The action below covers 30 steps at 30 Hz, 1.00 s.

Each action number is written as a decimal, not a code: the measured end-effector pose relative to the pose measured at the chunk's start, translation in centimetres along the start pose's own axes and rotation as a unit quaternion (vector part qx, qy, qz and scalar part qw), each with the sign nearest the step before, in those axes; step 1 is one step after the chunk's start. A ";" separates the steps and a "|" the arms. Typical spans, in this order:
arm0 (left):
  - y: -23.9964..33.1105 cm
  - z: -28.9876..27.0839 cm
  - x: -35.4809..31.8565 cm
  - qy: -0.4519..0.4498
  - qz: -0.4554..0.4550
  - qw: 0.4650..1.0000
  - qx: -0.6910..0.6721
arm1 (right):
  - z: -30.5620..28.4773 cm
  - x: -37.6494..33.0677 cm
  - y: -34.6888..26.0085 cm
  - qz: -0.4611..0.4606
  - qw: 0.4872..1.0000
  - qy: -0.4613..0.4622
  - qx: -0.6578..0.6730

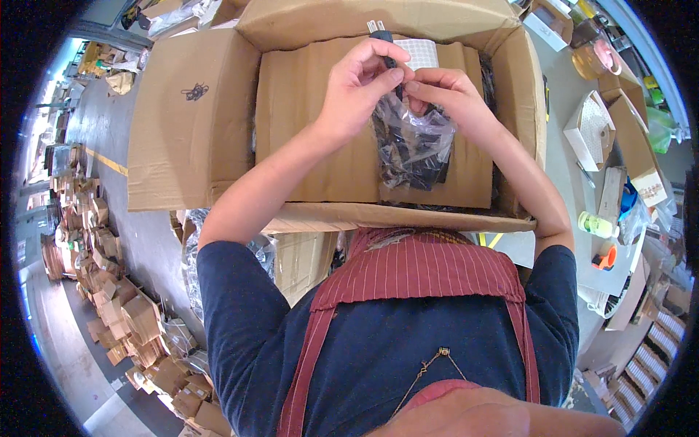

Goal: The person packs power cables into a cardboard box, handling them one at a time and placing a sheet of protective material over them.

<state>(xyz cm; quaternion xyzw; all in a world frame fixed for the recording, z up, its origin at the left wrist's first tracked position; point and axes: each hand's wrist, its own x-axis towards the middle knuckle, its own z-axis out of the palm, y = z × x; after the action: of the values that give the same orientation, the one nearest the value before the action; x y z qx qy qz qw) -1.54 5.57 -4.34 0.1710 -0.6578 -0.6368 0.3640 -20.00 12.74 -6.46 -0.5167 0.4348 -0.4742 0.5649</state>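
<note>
My left hand (pixel 362 81) is closed around a black power plug (pixel 381 35), whose two metal prongs point away from me. Close beside it, the fingertips of my right hand (pixel 445 95) are pinched together near the plug's lower end; what they grip is too small to make out. Just below both hands, a clear plastic bag (pixel 415 142) with black things inside lies on a brown cardboard sheet (pixel 320 146). A white sheet of small round stickers (pixel 420 54) shows behind my right fingers, partly covered by them.
The cardboard sheet lies inside a large open carton (pixel 393 215), its left flap (pixel 175 124) folded outward. On the right, a grey table (pixel 557 146) holds a white tray (pixel 590 131), a bottle (pixel 597 224) and an orange tape roll (pixel 604 256). Stacked cartons (pixel 142 320) line the floor at left.
</note>
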 end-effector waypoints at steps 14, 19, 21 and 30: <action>0.7 1.5 -0.9 -0.049 0.046 0.997 0.034 | -0.1 0.0 -0.9 0.099 0.973 -0.028 0.206; 0.7 1.9 -1.4 -0.099 0.041 0.988 0.113 | -0.3 0.1 -0.3 0.098 0.975 0.001 0.198; 0.8 2.1 -1.7 -0.112 0.045 0.986 0.118 | -0.1 0.4 0.7 0.107 0.978 0.002 0.179; 1.9 1.9 -1.7 -0.106 0.060 0.984 0.128 | -0.2 0.2 2.5 -0.011 0.988 -0.005 -0.156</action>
<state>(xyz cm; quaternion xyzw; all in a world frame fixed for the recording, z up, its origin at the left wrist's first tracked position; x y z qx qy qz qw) -1.23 8.32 -2.80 0.1083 -0.7779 -0.5387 0.3050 -19.91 12.53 -8.97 -0.6054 0.4947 -0.4044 0.4745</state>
